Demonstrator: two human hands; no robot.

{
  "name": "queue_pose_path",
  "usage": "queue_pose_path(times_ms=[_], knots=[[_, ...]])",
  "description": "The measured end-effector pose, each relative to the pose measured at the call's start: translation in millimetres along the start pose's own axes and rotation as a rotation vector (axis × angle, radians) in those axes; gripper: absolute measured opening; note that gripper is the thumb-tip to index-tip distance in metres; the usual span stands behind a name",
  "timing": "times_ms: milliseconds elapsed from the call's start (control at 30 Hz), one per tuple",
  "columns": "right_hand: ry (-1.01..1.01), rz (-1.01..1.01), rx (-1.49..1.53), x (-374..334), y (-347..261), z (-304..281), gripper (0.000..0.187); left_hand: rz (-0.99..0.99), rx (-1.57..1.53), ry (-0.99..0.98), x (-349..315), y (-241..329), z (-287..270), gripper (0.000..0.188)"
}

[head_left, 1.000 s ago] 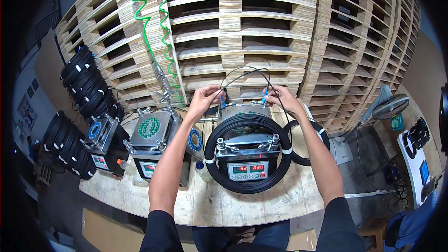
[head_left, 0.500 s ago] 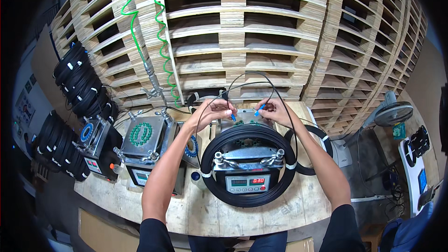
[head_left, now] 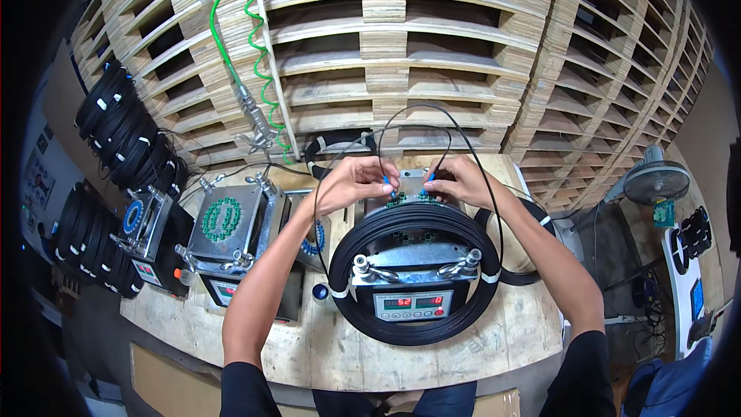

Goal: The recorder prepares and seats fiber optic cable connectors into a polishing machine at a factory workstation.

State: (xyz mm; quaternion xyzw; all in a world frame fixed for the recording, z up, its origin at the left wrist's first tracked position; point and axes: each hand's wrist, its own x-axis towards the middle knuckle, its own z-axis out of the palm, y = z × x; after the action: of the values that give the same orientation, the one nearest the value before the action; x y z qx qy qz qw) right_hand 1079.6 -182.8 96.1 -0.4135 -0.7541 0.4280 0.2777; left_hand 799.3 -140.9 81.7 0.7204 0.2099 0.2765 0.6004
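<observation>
My left hand pinches a blue cable connector at the far side of the middle machine. With thumb and fingers closed, my right hand grips a second blue connector beside it. Both connectors point down at the green-ported metal plate on top of the machine; whether they are seated in its ports is hard to tell. From them, thin black cable loops upward. A large coil of black cable, bound with white ties, hangs round the front of the machine.
To the left stand a second machine with a round green-ported plate and a third with a blue ring. Coiled cables pile up further left. A blue-capped bottle is near my left forearm. Pallets rise behind; a fan is right.
Both hands have lowered the connectors toward the plate, and the right connector now points more steeply down. The readout on the machine's display has changed. The view has shifted slightly.
</observation>
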Motion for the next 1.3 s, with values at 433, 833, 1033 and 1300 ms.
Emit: queue_pose_path(times_ms=[433,833,1033,1300], knots=[[-0.046,-0.199,-0.433,8.3,-4.3,0.8,0.018,0.01,0.167,0.138,1.0,-6.2,1.9,0.035],[-0.029,-0.21,-0.408,4.6,-5.5,1.5,0.022,0.074,0.308,0.16,3.7,9.0,9.8,0.028],[-0.03,-0.207,-0.363,5.3,3.1,4.2,0.02,0.106,0.395,0.113,3.3,13.8,7.0,0.028],[0.116,-0.078,-0.062,-6.9,23.1,14.5,0.021,0.182,0.618,0.039,8.2,17.2,13.9,0.018]])
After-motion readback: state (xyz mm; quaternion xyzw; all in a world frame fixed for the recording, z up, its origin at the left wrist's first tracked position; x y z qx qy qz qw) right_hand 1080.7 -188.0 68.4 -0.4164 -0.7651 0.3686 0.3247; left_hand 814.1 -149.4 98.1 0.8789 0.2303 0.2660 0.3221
